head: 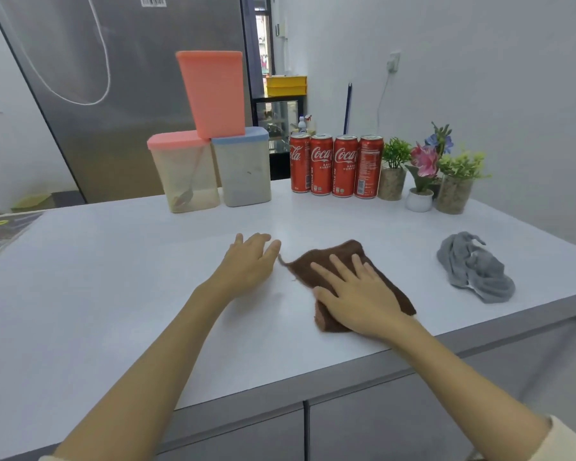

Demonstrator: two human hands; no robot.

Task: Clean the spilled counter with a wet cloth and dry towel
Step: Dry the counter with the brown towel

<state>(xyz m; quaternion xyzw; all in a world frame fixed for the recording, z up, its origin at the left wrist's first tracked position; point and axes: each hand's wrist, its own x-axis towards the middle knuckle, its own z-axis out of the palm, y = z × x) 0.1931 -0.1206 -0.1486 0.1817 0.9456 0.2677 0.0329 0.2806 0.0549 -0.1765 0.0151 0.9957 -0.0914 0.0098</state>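
A brown cloth [330, 261] lies flat on the white counter [113, 277], near the front edge. My right hand [356, 294] presses down on it with fingers straight and spread. My left hand [250, 261] rests flat on the bare counter just left of the cloth, fingers relaxed, holding nothing. A crumpled grey towel [476, 267] lies on the counter to the right, apart from both hands. I see no clear spill on the surface.
At the back stand three plastic containers [213, 151], one pink one stacked on the two others, several red cola cans [336, 164] and small potted plants [433, 174]. A steel fridge [97, 78] rises behind. The counter's front edge runs above grey cabinet doors [379, 420].
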